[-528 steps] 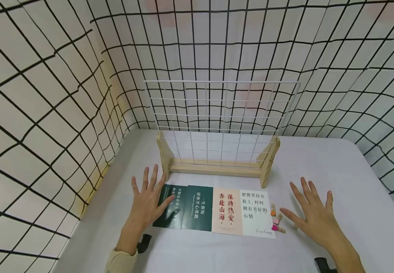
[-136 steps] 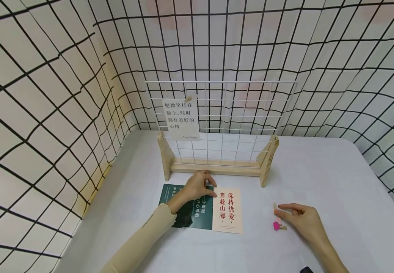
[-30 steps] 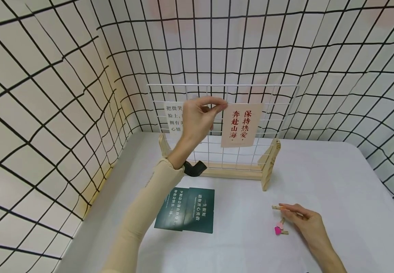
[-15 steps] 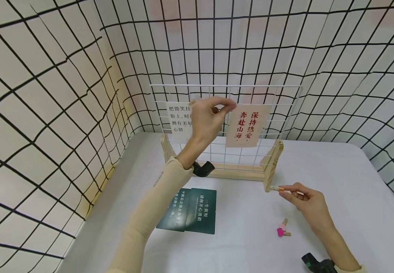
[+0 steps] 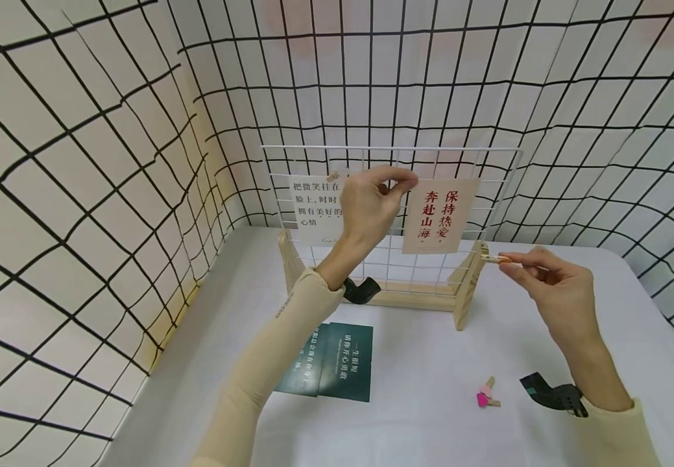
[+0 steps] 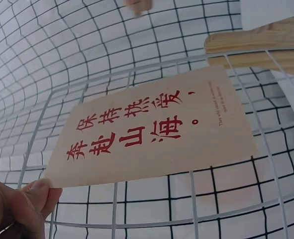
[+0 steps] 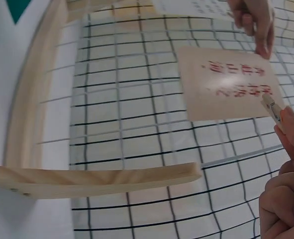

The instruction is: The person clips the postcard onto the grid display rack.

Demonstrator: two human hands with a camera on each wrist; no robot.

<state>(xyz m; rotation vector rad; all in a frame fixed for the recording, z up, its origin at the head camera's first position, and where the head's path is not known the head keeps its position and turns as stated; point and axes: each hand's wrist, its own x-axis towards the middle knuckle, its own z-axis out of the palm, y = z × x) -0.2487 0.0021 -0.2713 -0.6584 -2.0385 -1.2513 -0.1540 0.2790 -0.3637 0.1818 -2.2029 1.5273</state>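
My left hand (image 5: 372, 201) pinches the upper left corner of a peach card (image 5: 440, 217) with red characters, holding it against the white wire grid (image 5: 392, 149). In the left wrist view the thumb and fingertips grip that card's corner. My right hand (image 5: 558, 292) pinches a small wooden clothespin (image 5: 493, 259) with an orange piece on it, just right of the stand's right wooden foot (image 5: 469, 285). The right wrist view shows the clothespin (image 7: 272, 108) in front of the peach card. A white card (image 5: 318, 211) hangs on the grid's left, clipped at its top and partly hidden by my left hand.
Two dark green cards (image 5: 345, 363) lie on the white table before the stand, the left one partly under my sleeve. Clothespins with pink hearts (image 5: 484, 394) lie to the right. Black wire mesh (image 5: 138, 194) surrounds the table at the left, back and right.
The peach card has gone from the table to the grid in my left hand. My right hand has picked up the orange clothespin and raised it toward the grid. The white card was hung earlier.
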